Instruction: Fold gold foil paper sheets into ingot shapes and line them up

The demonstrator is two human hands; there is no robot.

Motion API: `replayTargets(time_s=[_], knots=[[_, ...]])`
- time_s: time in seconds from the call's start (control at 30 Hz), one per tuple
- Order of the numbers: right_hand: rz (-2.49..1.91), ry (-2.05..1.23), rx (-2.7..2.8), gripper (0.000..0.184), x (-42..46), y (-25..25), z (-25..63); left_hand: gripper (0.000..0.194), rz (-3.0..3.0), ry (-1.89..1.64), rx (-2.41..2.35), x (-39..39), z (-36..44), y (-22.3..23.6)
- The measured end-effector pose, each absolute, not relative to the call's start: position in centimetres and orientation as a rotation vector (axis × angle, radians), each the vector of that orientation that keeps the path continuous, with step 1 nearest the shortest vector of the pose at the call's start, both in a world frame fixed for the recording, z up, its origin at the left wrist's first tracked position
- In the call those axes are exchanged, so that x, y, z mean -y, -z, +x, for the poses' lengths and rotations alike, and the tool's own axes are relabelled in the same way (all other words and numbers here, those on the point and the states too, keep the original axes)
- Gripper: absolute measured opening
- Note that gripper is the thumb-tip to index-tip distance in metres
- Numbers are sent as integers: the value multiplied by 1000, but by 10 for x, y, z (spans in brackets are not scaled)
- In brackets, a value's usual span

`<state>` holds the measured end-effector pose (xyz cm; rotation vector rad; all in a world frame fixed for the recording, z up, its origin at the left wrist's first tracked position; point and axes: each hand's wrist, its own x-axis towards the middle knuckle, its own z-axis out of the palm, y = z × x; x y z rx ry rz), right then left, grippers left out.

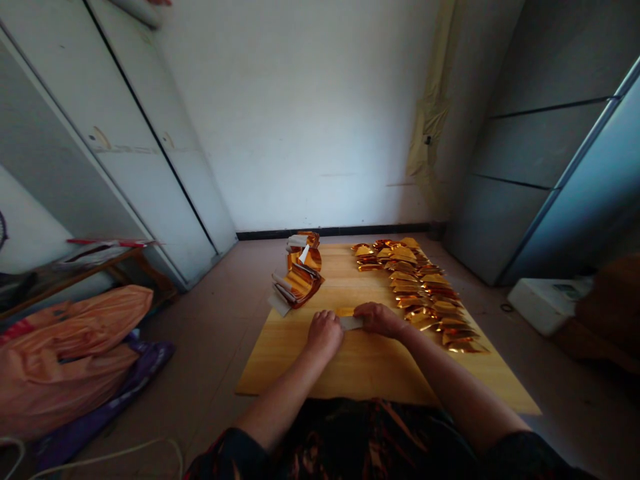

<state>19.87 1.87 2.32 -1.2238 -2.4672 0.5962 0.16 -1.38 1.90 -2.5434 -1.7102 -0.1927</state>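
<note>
Between my two hands lies a small sheet of gold foil paper [351,323], its pale grey back partly showing and a gold strip along the far edge. My left hand [326,331] is closed on its left end, fingers curled. At the right end, my right hand [379,320] pinches the same sheet. Beyond my left hand sits a loose stack of curved gold foil sheets [303,280] with grey backs. Right of my right hand, folded gold foil pieces [415,283] lie in overlapping rows.
The wooden board [370,367] carries all the paper. A white wall [320,120] stands behind it, cabinets [165,147] at left, a grey refrigerator-like unit [530,147] at right. Orange bags [75,353] lie on the left, a white box [537,303] on the right.
</note>
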Motion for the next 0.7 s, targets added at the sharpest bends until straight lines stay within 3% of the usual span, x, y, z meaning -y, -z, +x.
replayTargets(time_s=[0.27,0.7], knots=[[-1041,-488,2559,18,-13,-26,199,22,-2566,244,1673,3,-5,-20],[-1268,-618,2291,16,-22,-20,193,26,-2518,332,1824,5,-2,-17]])
